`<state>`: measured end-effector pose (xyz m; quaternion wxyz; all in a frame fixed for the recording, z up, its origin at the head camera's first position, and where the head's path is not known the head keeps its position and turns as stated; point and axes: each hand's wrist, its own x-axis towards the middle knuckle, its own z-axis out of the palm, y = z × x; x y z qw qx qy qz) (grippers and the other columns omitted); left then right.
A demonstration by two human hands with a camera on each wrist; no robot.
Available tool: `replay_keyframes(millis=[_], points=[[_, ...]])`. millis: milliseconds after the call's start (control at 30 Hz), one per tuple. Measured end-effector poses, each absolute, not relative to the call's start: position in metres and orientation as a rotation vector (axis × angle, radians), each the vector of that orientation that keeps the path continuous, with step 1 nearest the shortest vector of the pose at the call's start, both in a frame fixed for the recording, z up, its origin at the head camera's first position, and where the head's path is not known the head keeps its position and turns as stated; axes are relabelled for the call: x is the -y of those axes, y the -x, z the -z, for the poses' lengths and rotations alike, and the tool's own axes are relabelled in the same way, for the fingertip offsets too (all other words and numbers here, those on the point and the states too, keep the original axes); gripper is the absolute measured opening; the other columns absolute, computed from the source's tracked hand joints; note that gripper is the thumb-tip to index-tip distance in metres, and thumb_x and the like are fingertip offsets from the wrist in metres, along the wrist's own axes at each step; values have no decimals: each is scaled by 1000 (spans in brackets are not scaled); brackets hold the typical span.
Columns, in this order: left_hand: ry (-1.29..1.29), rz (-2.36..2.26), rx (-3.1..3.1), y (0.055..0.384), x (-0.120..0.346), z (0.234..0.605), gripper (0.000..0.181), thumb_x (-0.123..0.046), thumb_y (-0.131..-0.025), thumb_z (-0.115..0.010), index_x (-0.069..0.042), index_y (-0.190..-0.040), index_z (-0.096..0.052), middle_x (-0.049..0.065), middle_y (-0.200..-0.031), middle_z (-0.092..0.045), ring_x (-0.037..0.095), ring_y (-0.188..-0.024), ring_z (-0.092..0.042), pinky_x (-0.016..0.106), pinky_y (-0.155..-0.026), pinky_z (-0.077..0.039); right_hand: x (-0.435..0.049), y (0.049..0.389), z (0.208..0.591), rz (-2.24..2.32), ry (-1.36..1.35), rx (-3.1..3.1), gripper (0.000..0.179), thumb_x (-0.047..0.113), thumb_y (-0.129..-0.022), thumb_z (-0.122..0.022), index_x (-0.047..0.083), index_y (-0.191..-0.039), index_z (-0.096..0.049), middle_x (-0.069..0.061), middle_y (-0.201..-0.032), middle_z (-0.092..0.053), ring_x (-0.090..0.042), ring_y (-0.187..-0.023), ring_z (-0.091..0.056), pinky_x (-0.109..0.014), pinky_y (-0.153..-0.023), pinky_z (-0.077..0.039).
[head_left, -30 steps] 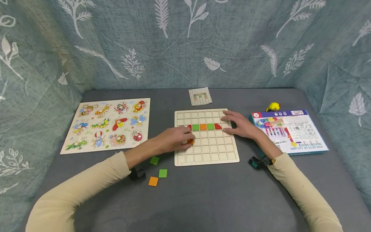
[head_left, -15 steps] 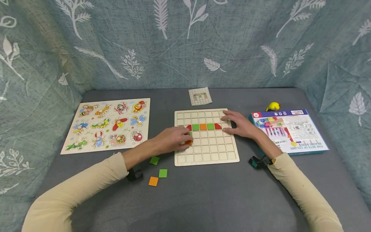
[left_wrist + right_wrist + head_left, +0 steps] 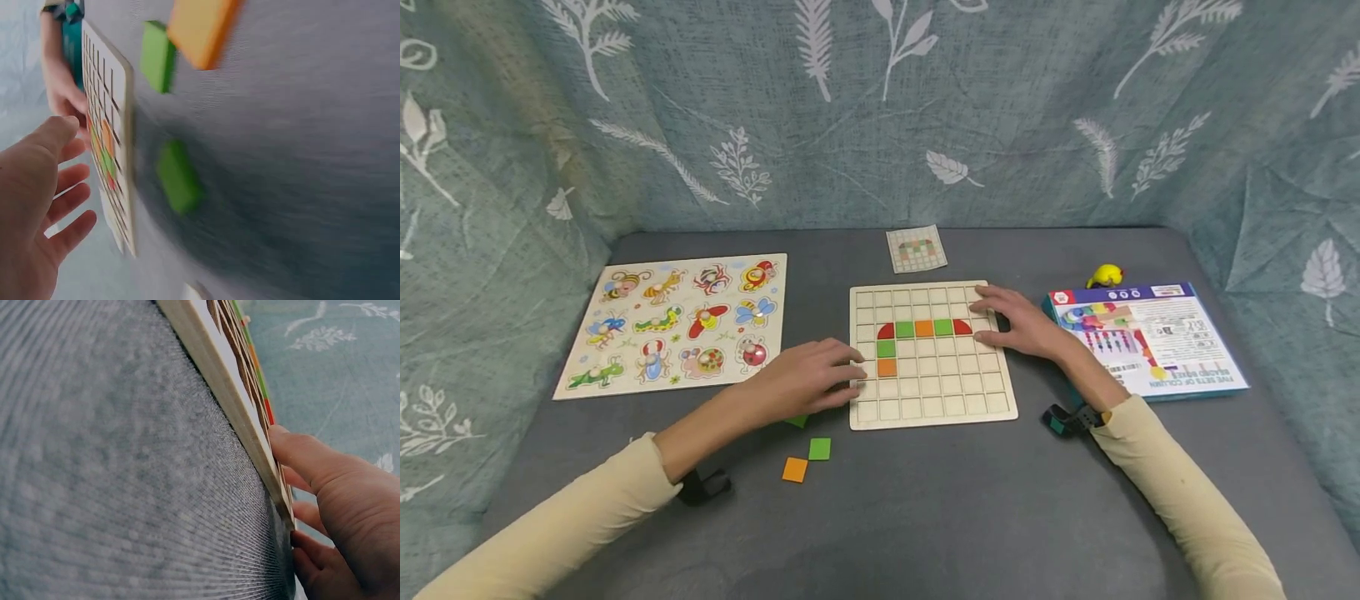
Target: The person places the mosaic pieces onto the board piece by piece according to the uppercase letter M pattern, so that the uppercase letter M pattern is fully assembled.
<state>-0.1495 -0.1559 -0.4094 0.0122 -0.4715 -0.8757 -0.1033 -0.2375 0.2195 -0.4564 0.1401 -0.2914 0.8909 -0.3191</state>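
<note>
Left hand (image 3: 805,379): fingers spread, nothing held, tips at the near-left edge of the board (image 3: 955,387); cannot tell whether they touch it. Right hand (image 3: 1018,321): thumb and fingers apart, resting on the board's right edge, pinching no tile.

Board flat on the worktop (image 3: 925,517). On it, a row: left red (image 3: 886,331), top-left green (image 3: 906,329), middle orange (image 3: 924,328), top-right green (image 3: 943,327), right red (image 3: 962,327). Below left red, lower green (image 3: 886,349), then lower orange (image 3: 887,367).

Off it: hidden green (image 3: 797,421), partly covered by left hand; loose green (image 3: 820,449) and loose orange (image 3: 795,470), corner to corner.

Risks, as judged:
- Right thumb lies just beside right red; a slip inward could nudge it out of its cell. Cause: steadying hand so close.
- Left fingers low by the board's edge; a careless sweep could catch the rim, shift the board and jog the tiles if right hand gives way.
- Hidden green is easily brushed aside, being under the palm from above.
- Taking loose orange may drag loose green along.
- Card (image 3: 917,249) beyond the board, small; misreading its pattern could put a colour in the wrong cell
</note>
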Motion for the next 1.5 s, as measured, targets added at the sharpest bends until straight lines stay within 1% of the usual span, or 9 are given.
replay_keyframes(millis=[100,200,300,400,567,900,1200,1400,1500], points=[[1348,441,2765,141,179,413,27,-29,-88,-71,-14,-111,-72,3,-113,-67,17,-104,-61,35,-86,-54,-219,238,456,921,840,-2580,48,22,-91,-67,4,-134,-55,-22,-155,-29,-45,-145,-20,-64,-113,-20],[1257,507,2791,134,198,415,28,-29,-86,-74,-14,-110,-72,0,-111,-68,15,-102,-62,34,-85,-54,-219,238,456,914,834,-2587,48,22,-91,-68,4,-134,-55,-22,-155,-29,-44,-146,-20,-63,-113,-20],[1239,546,2805,126,211,416,29,-28,-85,-75,-15,-110,-72,-2,-111,-67,15,-102,-62,34,-84,-54,-219,238,458,901,839,-2589,48,22,-91,-67,4,-134,-54,-22,-155,-29,-44,-146,-20,-63,-114,-19],[1278,560,2827,118,219,418,32,-28,-85,-75,-15,-113,-70,-2,-113,-66,14,-104,-62,35,-85,-54,-218,237,457,902,836,-2585,48,21,-91,-67,5,-134,-54,-22,-156,-29,-44,-146,-19,-63,-114,-19],[1360,538,2839,111,221,419,38,-30,-85,-75,-14,-119,-68,-1,-118,-64,14,-106,-60,35,-88,-53,-217,236,455,908,829,-2586,47,21,-92,-67,4,-134,-54,-22,-156,-29,-45,-146,-19,-64,-114,-18],[1422,588,2795,110,218,424,38,-27,-86,-74,-13,-121,-66,0,-120,-64,15,-108,-59,35,-88,-53,-217,236,459,902,841,-2592,47,23,-92,-67,5,-134,-55,-23,-155,-30,-46,-145,-20,-65,-112,-20],[1355,578,2816,112,217,423,41,-29,-83,-76,-15,-120,-67,-2,-120,-63,13,-109,-58,35,-91,-52,-219,237,456,909,831,-2612,46,21,-92,-67,4,-133,-55,-23,-155,-30,-45,-145,-21,-64,-113,-18],[1293,608,2834,98,218,420,38,-31,-82,-77,-19,-117,-69,-7,-113,-63,8,-102,-57,30,-83,-53,-219,235,458,904,831,-2588,47,24,-92,-66,5,-135,-54,-22,-155,-29,-45,-145,-20,-65,-113,-18],[1291,653,2814,92,220,420,36,-30,-82,-77,-19,-116,-70,-9,-111,-63,6,-99,-57,27,-79,-53,-218,236,458,902,826,-2587,48,23,-93,-66,5,-135,-54,-21,-156,-29,-45,-146,-19,-65,-113,-18]])
